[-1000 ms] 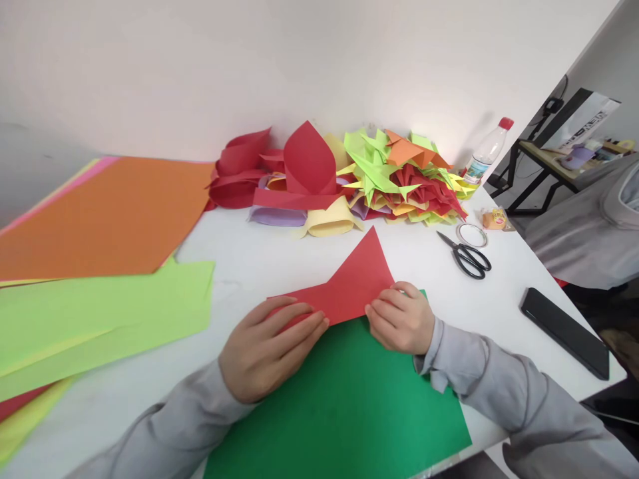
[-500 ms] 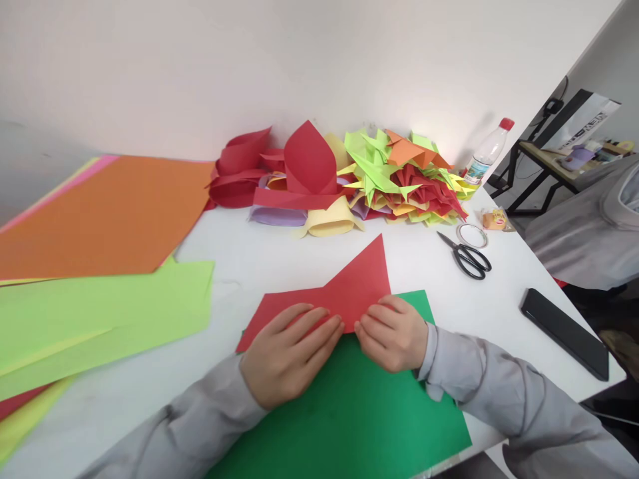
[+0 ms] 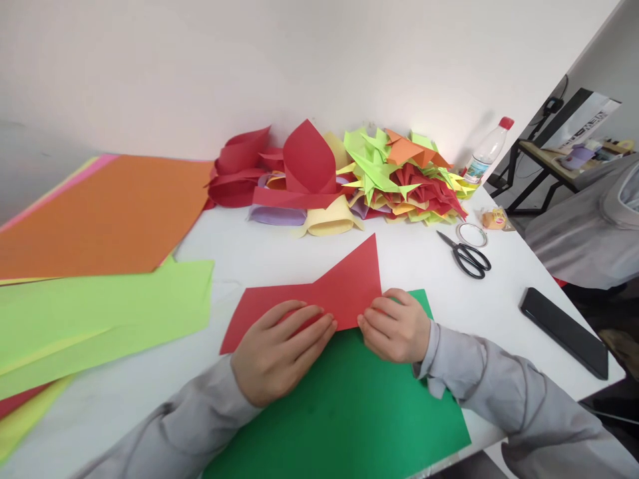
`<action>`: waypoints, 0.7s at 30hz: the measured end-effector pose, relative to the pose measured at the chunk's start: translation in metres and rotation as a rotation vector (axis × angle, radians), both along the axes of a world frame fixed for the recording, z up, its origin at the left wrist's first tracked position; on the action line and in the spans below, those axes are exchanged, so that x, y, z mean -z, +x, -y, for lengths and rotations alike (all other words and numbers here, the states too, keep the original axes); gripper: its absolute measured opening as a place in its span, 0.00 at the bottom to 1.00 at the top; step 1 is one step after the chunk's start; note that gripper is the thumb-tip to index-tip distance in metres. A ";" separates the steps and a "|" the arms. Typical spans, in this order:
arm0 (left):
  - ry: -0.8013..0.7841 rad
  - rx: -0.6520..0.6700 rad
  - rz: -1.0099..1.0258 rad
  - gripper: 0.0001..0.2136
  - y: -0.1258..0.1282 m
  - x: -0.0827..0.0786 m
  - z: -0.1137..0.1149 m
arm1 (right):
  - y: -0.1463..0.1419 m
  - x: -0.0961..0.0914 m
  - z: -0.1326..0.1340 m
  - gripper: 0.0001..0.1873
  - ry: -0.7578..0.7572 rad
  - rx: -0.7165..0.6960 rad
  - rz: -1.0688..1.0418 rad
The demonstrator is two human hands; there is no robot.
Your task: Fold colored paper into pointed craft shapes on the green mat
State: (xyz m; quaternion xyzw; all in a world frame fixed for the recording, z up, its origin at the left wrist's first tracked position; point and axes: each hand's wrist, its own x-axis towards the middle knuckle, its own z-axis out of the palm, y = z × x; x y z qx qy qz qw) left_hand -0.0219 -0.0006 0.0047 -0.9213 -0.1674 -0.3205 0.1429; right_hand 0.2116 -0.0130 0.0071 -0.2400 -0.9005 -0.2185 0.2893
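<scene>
A folded red paper sheet (image 3: 327, 293) lies on the white table (image 3: 499, 303), partly over a green sheet (image 3: 349, 406). Its right part rises to a point. My left hand (image 3: 277, 349) lies flat on the red paper's lower middle with fingers stretched out. Curled fingers of my right hand (image 3: 397, 326) pinch the red paper's lower right edge. Both arms wear grey sleeves.
Large orange (image 3: 100, 216) and lime (image 3: 100, 313) sheets cover the left. A pile of folded paper shapes (image 3: 344, 176) sits at the back. Scissors (image 3: 466, 256), a tape roll (image 3: 470, 233), a bottle (image 3: 486, 153) and a black phone (image 3: 564, 330) lie right. Another person's grey sleeve (image 3: 589, 226) is at far right.
The red paper has slid and turned leftward, showing more of its left end. My right hand moved left with it; my left hand shifted slightly on the sheet.
</scene>
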 end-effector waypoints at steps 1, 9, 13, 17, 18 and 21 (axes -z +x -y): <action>0.002 0.002 -0.003 0.12 -0.001 0.000 -0.001 | 0.000 0.000 -0.001 0.07 -0.001 0.000 -0.003; 0.074 -0.015 -0.005 0.11 -0.010 0.001 -0.011 | 0.006 -0.002 -0.006 0.06 0.032 0.053 -0.039; 0.087 -0.001 -0.031 0.11 -0.010 0.001 -0.013 | 0.009 -0.004 -0.008 0.05 0.044 0.059 -0.053; 0.077 -0.020 0.009 0.11 -0.011 0.001 -0.013 | 0.010 -0.004 -0.009 0.05 0.043 0.077 -0.063; 0.085 -0.020 0.005 0.11 -0.012 0.001 -0.014 | 0.011 -0.003 -0.009 0.05 0.047 0.083 -0.069; 0.096 -0.023 -0.026 0.11 -0.016 0.000 -0.017 | 0.016 -0.002 -0.012 0.06 0.056 0.104 -0.079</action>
